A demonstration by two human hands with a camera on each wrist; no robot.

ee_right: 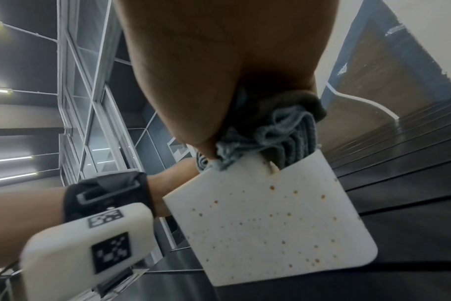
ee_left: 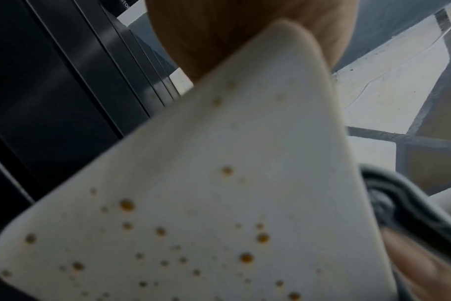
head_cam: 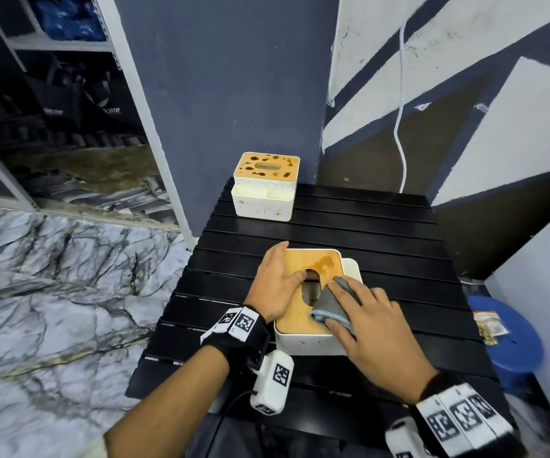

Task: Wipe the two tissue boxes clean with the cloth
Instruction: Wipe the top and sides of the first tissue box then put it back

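Near tissue box (head_cam: 303, 292): white body, rounded corners, wooden lid with an oval slot, standing on the black slatted tabletop (head_cam: 382, 233) close to its front edge. On the lid, a brown wet-looking smear at the far right corner, beside the slot; elsewhere on the lid, bare light wood. On the white front wall, many small brown specks, plain in both wrist views (ee_left: 219, 224) (ee_right: 270, 224).

Left hand (head_cam: 278, 282): laid flat on the left part of the lid, fingers nearly straight, thumb along the far left edge, a fingertip at the rim of the slot; holding nothing, only pressing down.

Right hand (head_cam: 369, 322): spread over the cloth (head_cam: 334, 307), fingers extended and pressing it onto the lid's right side. Grey cloth, bunched and folded, a paler blue-grey hem at the near edge; in the right wrist view, crumpled under the palm and hanging over the top edge of the box (ee_right: 278, 130).

Far tissue box (head_cam: 265, 186): same make, at the tabletop's far left corner against the dark wall, well apart from the near one. Lid covered with dark brown blots and drips around the slot; a few brown marks low on the white front wall; an open side pocket on its near face.

Beside the tabletop to the right, a blue stool (head_cam: 514, 352) with a small packet (head_cam: 490, 327) on it.
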